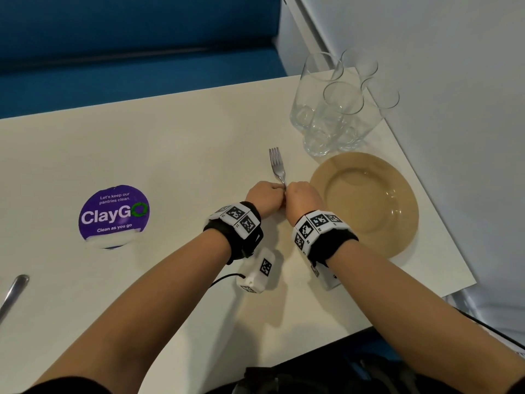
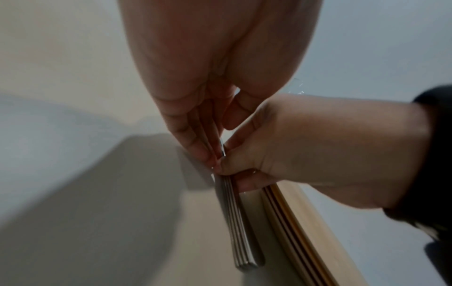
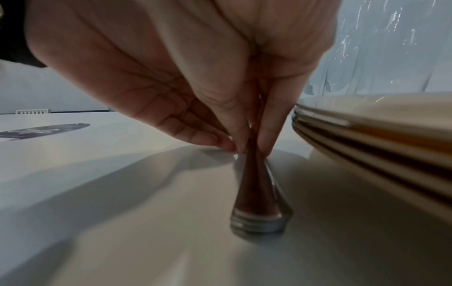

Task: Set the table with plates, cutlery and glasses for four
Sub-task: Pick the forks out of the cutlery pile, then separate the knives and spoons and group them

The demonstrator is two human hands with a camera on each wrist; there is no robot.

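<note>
Several forks (image 1: 277, 163) lie in one tight stack just left of the plates (image 1: 369, 203), tines toward the glasses (image 1: 338, 109), which stand in a close cluster just behind the plates. Both hands meet over the handles: the left hand (image 1: 265, 196) and the right hand (image 1: 302, 199) each have fingertips curled in and pinching the stack from opposite sides, knuckles touching. The left wrist view shows the handles layered edge on, with the right hand's fingers (image 2: 247, 185) nipping them near the neck; the right wrist view shows the handle ends resting on the table (image 1: 170, 155), fingers closed on the metal above.

By my judgement the step in hand is splitting one fork from the stack, or squaring the stack, before cutlery goes round; I cannot tell which. Little of the setting looks done: the plates sit stacked, as their layered rims in the wrist views show, the glasses are unshared, and only one utensil handle (image 1: 12, 294) lies far left of the plates, past the sticker (image 1: 113, 216).

Next calls for one hand to pin the stack while the other peels a single fork free, lifting it clear without dragging its neighbours or knocking the plates' rim close beside.
</note>
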